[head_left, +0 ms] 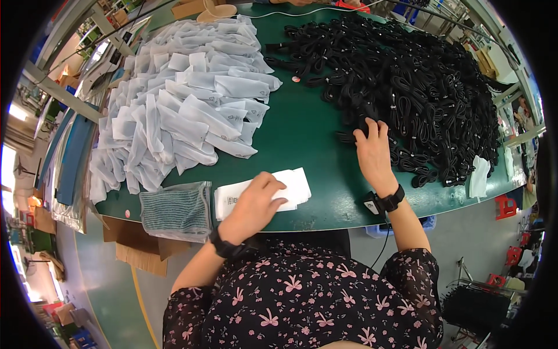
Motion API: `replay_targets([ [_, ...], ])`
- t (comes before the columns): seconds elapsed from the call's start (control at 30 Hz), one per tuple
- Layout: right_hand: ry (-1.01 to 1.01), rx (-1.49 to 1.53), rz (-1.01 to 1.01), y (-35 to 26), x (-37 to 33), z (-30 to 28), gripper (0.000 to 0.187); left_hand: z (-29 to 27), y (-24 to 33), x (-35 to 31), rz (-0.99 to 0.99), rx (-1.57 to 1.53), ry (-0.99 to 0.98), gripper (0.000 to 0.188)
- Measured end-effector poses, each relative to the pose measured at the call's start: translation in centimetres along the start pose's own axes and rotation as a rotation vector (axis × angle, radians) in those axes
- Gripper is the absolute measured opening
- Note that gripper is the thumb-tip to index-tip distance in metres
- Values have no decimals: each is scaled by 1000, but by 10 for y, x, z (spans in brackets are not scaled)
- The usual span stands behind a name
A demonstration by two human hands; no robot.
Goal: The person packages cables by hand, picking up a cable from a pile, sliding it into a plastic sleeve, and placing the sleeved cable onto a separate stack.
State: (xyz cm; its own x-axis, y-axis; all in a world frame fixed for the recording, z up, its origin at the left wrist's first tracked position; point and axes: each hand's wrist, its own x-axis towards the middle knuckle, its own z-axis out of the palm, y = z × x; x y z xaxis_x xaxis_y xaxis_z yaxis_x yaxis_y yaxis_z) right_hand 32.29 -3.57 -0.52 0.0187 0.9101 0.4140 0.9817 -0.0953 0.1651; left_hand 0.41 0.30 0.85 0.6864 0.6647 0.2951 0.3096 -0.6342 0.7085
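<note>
In the head view, the right hand [375, 156] is at the pile's inner flank, fingers bent down onto a dark bundle [366, 110] in the pile of black cables [424, 104] that fills the right side of the green worktop [296, 125]. Each cable is looped into a slim, glossy coil, many with small pale tags. Over at the near edge, left of its middle, the left hand [251, 205] lies on a stack of flat white pouches [297, 183], thumb and forefinger spread, printing peeking out on the uppermost. Frosted, whitish filled pouches [192, 107] heap along the left side, and a striped grey-green bundle [176, 210] in clear wrap overhangs the near-left edge. Now the tricky bits: black on black blurs one coil into the next, the right fingers mask their bundle, so I can't tell whether they grip it; the left palm covers part of the stack, and any pinch there is hidden too.
</note>
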Motion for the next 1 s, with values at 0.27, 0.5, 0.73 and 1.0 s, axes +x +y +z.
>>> replay_targets([
  [0.27, 168, 610, 30, -38, -16, -36, 31, 30, -14, -5, -6, 127, 61, 12],
  [0.5, -90, 1056, -40, -83, -44, -56, 35, 20, -7, -5, -275, -130, 49, 9],
  [0.73, -99, 802, -287, -86, -49, -56, 30, 20, -11, -9, -335, -273, 92, 8],
  [1.0, -712, 1307, 123, -82, -32, -47, 28, 8, 2, -4, 184, -52, 48, 12],
])
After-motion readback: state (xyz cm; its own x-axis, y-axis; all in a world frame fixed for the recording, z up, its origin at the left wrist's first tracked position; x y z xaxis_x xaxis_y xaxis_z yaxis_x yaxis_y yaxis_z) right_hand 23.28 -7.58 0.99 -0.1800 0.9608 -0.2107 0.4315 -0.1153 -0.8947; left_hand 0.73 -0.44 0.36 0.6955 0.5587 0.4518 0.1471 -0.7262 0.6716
